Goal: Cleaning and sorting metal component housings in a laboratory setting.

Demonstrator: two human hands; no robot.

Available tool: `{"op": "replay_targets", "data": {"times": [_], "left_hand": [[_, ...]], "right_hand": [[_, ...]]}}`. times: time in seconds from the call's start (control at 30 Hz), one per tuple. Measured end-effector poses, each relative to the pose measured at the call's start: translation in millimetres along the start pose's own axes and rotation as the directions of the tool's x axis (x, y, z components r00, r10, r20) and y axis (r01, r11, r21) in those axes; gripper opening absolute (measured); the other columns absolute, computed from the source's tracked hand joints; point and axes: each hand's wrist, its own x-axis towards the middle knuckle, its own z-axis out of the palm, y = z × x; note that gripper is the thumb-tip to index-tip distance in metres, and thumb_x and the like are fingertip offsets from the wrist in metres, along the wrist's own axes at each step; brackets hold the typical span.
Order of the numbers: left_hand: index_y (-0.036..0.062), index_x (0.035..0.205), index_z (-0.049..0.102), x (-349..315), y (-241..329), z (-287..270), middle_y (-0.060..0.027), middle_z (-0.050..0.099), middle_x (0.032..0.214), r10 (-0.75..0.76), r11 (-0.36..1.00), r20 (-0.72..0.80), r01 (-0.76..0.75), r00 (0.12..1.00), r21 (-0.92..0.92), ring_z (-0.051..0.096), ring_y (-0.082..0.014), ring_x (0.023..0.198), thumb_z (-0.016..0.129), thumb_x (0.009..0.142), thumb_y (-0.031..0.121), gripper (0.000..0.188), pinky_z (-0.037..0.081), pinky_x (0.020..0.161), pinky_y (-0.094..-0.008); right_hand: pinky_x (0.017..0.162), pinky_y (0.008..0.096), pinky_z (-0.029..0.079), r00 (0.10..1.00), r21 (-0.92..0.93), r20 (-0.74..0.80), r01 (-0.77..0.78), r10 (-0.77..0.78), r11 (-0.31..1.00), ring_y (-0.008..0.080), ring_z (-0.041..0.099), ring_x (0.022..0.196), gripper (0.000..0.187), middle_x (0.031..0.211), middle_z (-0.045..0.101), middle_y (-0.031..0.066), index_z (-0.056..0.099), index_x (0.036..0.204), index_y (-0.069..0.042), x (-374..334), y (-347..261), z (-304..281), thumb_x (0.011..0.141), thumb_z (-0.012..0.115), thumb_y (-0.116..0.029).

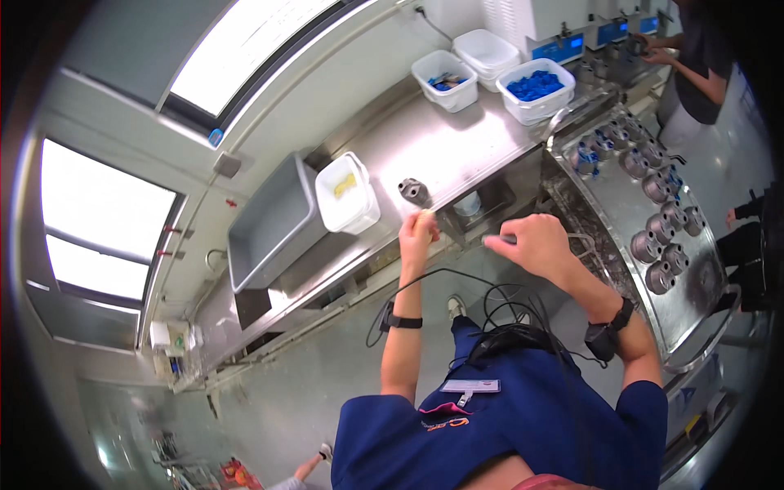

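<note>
My left hand (418,234) is closed at the edge of the steel counter, fingers pinched together. Something pale may be at its fingertips, too small to make out. Just beyond it a grey metal casting (414,192) with round holes rests on the counter. My right hand (539,243) is curled into a fist in front of the counter, apart from the left. A small dark object (508,239) shows beside its thumb; most of it is hidden in the grip.
The steel counter (392,147) bears a white tub (365,214) with something yellow, a grey bin (282,237), and white tubs, one with blue pieces (535,85). At right, a metal cart (694,302) carries several castings (660,278). Another person (706,73) works at the far right. Black cables (490,306) hang at my waist.
</note>
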Motion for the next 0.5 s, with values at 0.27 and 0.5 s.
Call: {"op": "replay_targets", "data": {"times": [0.27, 0.5], "left_hand": [[0.0111, 0.125, 0.057, 9.4, -5.1, 31.9, -0.0039, 0.065, 0.095, -0.296, 0.798, 0.274, 0.394, 0.915, -0.456, 0.063, -0.0165, 0.088, 0.044, 0.104, 0.049, 0.046, 0.053, 0.078, -0.0365], [0.0115, 0.127, 0.056, 5.1, -16.1, 42.5, -0.004, 0.063, 0.1, -0.273, 0.885, 0.139, 0.305, 0.952, -0.351, 0.062, -0.0171, 0.092, 0.049, 0.103, 0.044, 0.041, 0.052, 0.08, -0.0335]], "right_hand": [[0.063, 0.0436, 0.053, 0.982, -0.077, -0.136, -0.146, 0.134, 0.986, 0.0338, 0.067, 0.065, 0.045, 0.063, 0.066, 0.0113, 0.075, 0.076, -0.013, 5.3, 38.1, 0.4, 0.082, 0.066, -0.057], [0.066, 0.0434, 0.056, 0.987, -0.15, -0.041, -0.157, 0.153, 0.976, 0.0292, 0.071, 0.074, 0.046, 0.074, 0.072, 0.0111, 0.078, 0.083, -0.017, -0.1, 54.4, 12.6, 0.083, 0.062, -0.061]]}}
